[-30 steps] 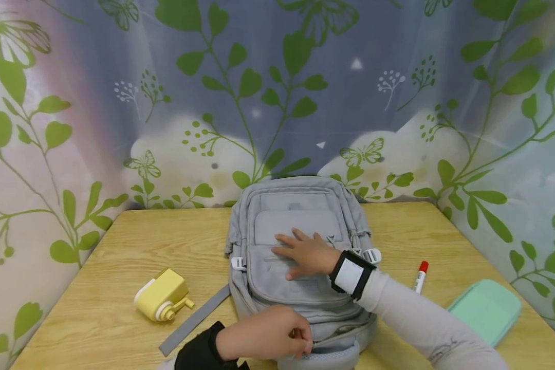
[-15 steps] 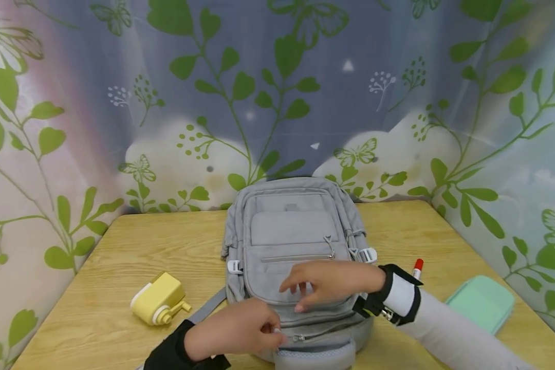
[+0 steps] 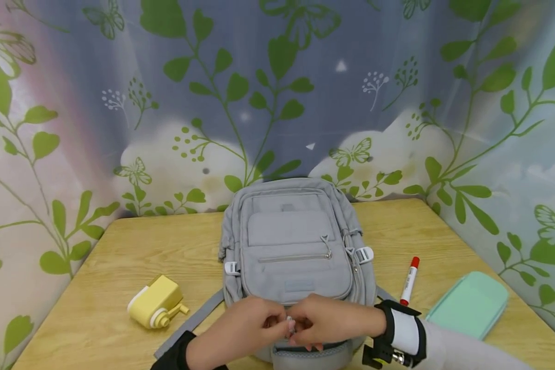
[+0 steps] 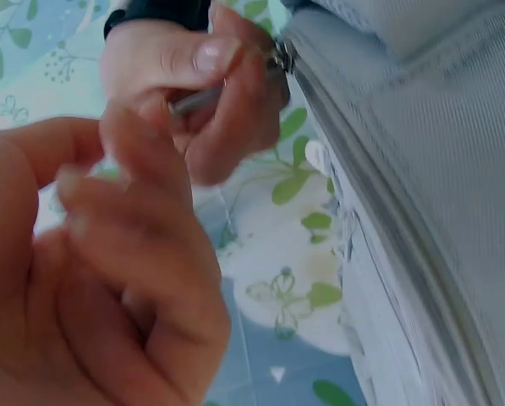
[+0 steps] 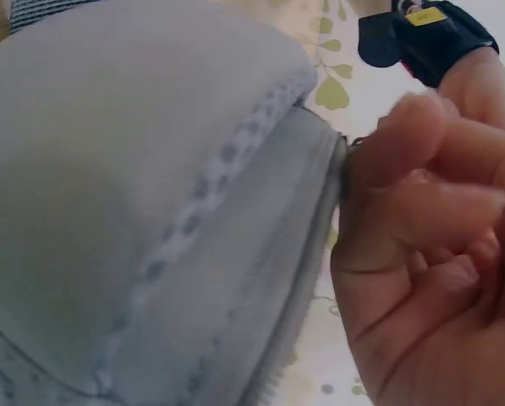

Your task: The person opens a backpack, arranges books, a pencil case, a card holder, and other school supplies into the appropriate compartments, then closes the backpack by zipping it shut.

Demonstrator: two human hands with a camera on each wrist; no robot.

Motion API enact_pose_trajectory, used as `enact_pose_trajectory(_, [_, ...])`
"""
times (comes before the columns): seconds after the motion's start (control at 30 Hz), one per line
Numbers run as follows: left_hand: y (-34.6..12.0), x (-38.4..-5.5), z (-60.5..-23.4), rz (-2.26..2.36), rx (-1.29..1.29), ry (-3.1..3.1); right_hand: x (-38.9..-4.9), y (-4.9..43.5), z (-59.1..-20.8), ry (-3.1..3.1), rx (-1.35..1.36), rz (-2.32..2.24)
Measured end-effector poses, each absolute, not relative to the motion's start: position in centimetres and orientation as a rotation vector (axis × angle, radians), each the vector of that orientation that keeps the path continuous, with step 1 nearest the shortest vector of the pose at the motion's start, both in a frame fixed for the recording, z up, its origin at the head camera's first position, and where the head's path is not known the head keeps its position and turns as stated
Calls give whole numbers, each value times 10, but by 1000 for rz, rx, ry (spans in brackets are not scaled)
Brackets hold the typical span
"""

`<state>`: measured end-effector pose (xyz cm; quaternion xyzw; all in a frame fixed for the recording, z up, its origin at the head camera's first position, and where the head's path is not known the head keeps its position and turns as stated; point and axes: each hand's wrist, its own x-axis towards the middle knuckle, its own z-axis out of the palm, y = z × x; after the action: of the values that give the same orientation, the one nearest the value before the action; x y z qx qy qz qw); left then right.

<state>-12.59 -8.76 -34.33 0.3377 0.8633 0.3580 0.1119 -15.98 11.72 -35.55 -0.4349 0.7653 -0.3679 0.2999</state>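
A grey backpack (image 3: pixel 289 228) lies on the table in front of me, its lower part toward me. Above its near end my left hand (image 3: pixel 240 324) and right hand (image 3: pixel 335 319) meet fingertip to fingertip. The left wrist view shows the slim metal zipper pull (image 4: pixel 198 101) stretched between them, with the right thumb and fingers pinching it near the zipper (image 4: pixel 379 194). Its other end runs to the blurred, curled left fingertips. In the right wrist view, the right fingers are curled close to the zipper's end, beside a rounded, mesh-edged part of the bag (image 5: pixel 134 127).
On the left stands a yellow crank-handled device (image 3: pixel 156 302), with a grey strap (image 3: pixel 189 324) beside it. To the right lie a red-capped marker (image 3: pixel 409 281) and a mint-green case (image 3: pixel 469 304). A leaf-patterned curtain (image 3: pixel 277 103) encloses the wooden table (image 3: pixel 166 236).
My right hand has lifted off the backpack's front and come down to the zipper pull beside my left hand. The left hand has shifted slightly left and up.
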Motion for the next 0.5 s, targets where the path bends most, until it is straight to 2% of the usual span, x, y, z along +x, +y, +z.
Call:
enact_pose_trajectory(0.13, [-96,-128,-349,913,1129,2557,-155,123,-356,2034,-1069,-1013])
enact_pose_trajectory(0.37, [-108,-136,-382,535,1724,2698,-144,132,-356,2066,-1035,-1072])
enact_pose_trajectory(0.5, [-101,-139,-397,414,1736,2709,-138,135,-354,2063,-1090,-1107])
